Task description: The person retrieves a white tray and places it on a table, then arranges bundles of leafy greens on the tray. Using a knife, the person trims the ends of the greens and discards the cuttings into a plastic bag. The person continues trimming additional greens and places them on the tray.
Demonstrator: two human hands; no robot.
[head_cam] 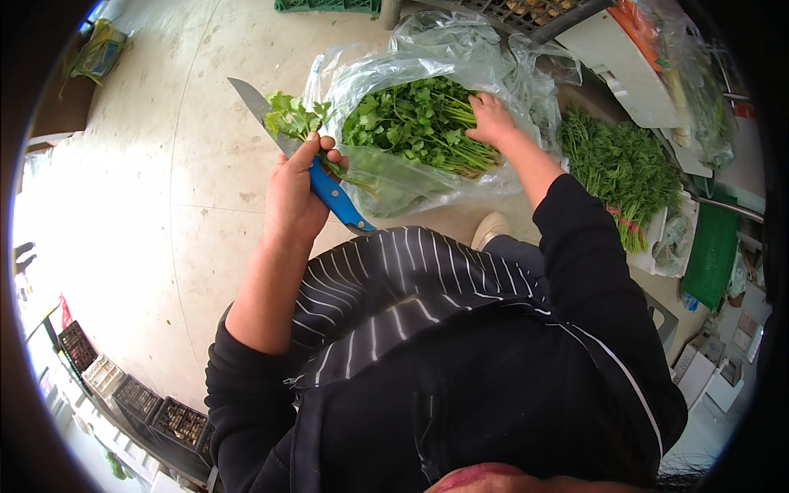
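My left hand (302, 185) is closed around the blue handle of a kitchen knife (336, 197) and a small sprig of leafy green herb (293, 114). The knife's broad blade points up and to the left, partly behind the leaves. A heap of leafy green stalks (419, 123), which looks like Chinese celery or coriander, lies in an open clear plastic bag (425, 71). At the heap's right side my right hand (493, 123) touches the stem ends, thumb and fingers spread apart.
Feathery green bunches (622, 160) tied with red bands lie on a white foam box (656, 237) to the right. A dark crate (530, 15) of brownish produce is at the top. Several crates (138, 397) line the lower left. My shoe (491, 228) stands below the bag.
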